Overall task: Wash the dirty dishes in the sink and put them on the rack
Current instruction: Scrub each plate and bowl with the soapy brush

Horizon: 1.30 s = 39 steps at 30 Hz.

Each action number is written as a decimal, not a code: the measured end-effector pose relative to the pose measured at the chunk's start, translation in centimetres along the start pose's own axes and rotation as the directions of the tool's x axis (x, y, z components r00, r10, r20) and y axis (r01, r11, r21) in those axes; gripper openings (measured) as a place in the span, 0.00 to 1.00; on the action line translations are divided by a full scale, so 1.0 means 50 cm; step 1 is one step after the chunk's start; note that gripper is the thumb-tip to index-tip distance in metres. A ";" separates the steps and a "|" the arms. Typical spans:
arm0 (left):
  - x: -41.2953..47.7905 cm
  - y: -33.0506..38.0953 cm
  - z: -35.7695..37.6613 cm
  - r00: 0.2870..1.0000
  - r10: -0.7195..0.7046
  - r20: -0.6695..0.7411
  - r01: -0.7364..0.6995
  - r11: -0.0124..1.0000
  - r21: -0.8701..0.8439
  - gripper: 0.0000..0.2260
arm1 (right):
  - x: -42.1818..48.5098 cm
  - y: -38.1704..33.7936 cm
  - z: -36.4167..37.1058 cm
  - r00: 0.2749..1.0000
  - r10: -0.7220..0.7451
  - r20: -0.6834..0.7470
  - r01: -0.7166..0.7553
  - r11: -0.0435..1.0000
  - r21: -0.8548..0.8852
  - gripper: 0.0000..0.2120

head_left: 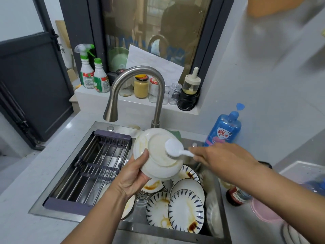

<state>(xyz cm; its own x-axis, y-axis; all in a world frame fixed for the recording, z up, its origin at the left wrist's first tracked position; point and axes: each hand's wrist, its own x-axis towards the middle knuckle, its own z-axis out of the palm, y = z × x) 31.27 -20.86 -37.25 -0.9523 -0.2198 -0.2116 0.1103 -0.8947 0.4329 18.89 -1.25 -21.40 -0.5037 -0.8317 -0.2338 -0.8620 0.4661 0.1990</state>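
My left hand [135,175] grips a white plate [154,152] by its lower left rim and holds it tilted over the sink, underside facing me. My right hand [219,157] holds a white dish brush [175,148], whose bristles press on the plate's base. Below them, several dirty plates [184,208] with blue leaf rims and brown stains lie in the steel sink [44,208]. A dark wire rack [93,166] spans the left half of the sink and holds nothing.
A curved steel faucet [133,90] rises behind the plate. A blue soap bottle [223,129] stands at the right. Spray bottles [93,74] and jars [140,85] line the window ledge. A dark bottle [235,196] and a pink dish [263,212] sit on the right counter.
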 end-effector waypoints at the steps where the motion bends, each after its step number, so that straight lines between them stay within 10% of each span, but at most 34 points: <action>1: 0.000 0.000 0.000 1.000 0.000 0.006 0.000 1.000 0.005 0.26 | -0.005 -0.015 0.008 0.999 -0.038 0.010 0.038 0.999 0.025 0.16; 5: -0.001 -0.013 -0.017 0.999 -0.020 0.049 0.020 1.000 0.008 0.40 | 0.035 -0.036 0.042 0.997 -0.057 -0.055 0.057 0.998 -0.006 0.20; 13: 0.014 0.003 -0.059 1.000 -0.012 -0.007 0.012 1.000 -0.003 0.28 | 0.038 -0.030 0.066 0.996 -0.081 0.041 0.072 0.980 0.185 0.15; 17: 0.019 0.001 -0.066 0.994 -0.006 -0.112 0.035 0.964 0.262 0.20 | 0.112 -0.017 0.120 0.996 0.078 -0.048 -0.055 0.925 0.377 0.15; 22: 0.029 -0.013 -0.089 0.984 0.052 -0.170 0.126 0.468 0.875 0.15 | 0.162 -0.005 0.186 0.968 0.228 0.105 -0.224 0.599 0.769 0.11; 26: 0.031 -0.092 -0.146 0.986 0.125 -0.113 0.120 -0.054 0.991 0.15 | 0.195 -0.032 0.253 0.908 0.249 0.338 -0.414 0.400 0.818 0.14; 28: 0.030 -0.129 -0.162 0.966 0.233 -0.112 0.151 -0.156 0.976 0.20 | 0.212 -0.051 0.280 0.887 0.240 0.395 -0.458 0.349 0.817 0.15; 35: 0.089 -0.213 -0.252 0.917 0.319 -0.239 0.349 -0.352 0.869 0.28 | 0.243 -0.080 0.322 0.933 0.098 0.348 -0.308 0.719 0.623 0.18; 39: 0.105 -0.221 -0.251 0.852 0.277 -0.444 0.523 -0.414 0.745 0.38 | 0.262 -0.077 0.354 0.929 0.107 0.353 -0.308 0.751 0.583 0.16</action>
<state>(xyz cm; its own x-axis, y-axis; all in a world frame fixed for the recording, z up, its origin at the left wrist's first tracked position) 28.61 -17.03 -54.13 -0.6543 -0.6080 -0.4498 -0.7559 0.5449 0.3630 14.63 -8.59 -42.10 -0.5802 -0.6165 -0.5323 -0.5255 0.7826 -0.3336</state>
